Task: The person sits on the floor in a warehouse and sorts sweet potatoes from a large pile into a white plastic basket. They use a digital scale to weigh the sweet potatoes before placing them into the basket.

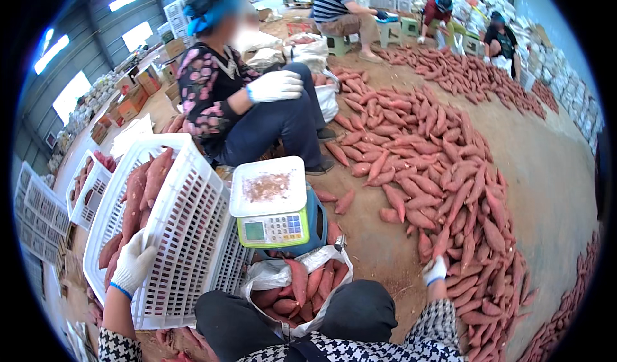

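Note:
My left hand [129, 264], in a white knitted glove, is at the near rim of a tilted white plastic crate [185, 246]. Reddish sweet potatoes [159, 176] lie inside that crate, some right beside the glove; whether the fingers grip one is unclear. At the edge of a long heap of sweet potatoes [429, 164], my gloved right hand [435, 269] closes around the lower end of one sweet potato [441, 241]. Between my knees stands an open white woven sack [255, 277] with several sweet potatoes [299, 282] in it.
A digital scale [268, 188] with a soil-dusted pan sits on a blue stool [315, 222] just beyond the sack. A co-worker [260, 116] sits close behind it. Other seated people [344, 15] work farther back. A smaller white crate [89, 188] stands left; cardboard boxes [132, 102] lie beyond.

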Demonstrator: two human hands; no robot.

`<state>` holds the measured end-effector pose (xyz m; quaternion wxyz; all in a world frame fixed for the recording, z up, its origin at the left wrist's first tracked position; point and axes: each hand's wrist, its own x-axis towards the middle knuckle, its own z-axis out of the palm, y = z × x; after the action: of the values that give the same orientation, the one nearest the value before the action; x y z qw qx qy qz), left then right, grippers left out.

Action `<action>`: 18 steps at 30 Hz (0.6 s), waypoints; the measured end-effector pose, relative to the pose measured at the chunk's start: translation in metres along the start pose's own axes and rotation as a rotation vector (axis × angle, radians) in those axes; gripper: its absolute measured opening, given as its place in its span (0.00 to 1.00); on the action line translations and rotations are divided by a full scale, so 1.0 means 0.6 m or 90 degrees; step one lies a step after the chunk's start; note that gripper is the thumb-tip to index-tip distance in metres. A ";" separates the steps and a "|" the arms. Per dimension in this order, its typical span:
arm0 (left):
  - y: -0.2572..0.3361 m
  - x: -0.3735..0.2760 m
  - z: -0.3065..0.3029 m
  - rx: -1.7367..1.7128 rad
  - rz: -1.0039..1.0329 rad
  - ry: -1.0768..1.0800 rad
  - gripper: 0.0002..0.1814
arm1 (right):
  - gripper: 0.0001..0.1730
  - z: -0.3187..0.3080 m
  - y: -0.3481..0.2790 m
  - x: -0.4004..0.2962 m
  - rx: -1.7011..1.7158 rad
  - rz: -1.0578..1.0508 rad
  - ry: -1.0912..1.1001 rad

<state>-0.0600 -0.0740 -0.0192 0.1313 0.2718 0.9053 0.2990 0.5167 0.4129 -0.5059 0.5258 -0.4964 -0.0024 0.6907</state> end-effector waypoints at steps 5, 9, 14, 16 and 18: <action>0.063 -0.007 0.000 0.097 -0.009 -0.070 0.32 | 0.18 -0.063 0.096 -0.173 -0.132 0.098 0.016; 0.066 0.000 0.001 0.102 0.058 -0.036 0.36 | 0.13 0.026 0.100 -0.299 -0.322 0.006 -0.073; 0.040 0.063 0.018 0.075 0.318 0.157 0.30 | 0.09 0.254 0.032 -0.416 -0.592 -0.249 -0.421; 0.031 0.069 0.015 0.080 0.449 0.240 0.24 | 0.14 0.353 0.034 -0.474 -0.646 -0.316 -0.505; 0.035 0.056 0.015 0.062 0.523 0.255 0.20 | 0.19 0.429 0.051 -0.520 -0.646 -0.348 -0.606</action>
<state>-0.0751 -0.0360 -0.0160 -0.1884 0.5507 0.7431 0.3303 0.3028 0.3054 -0.1783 0.3273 -0.3073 -0.6713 0.5897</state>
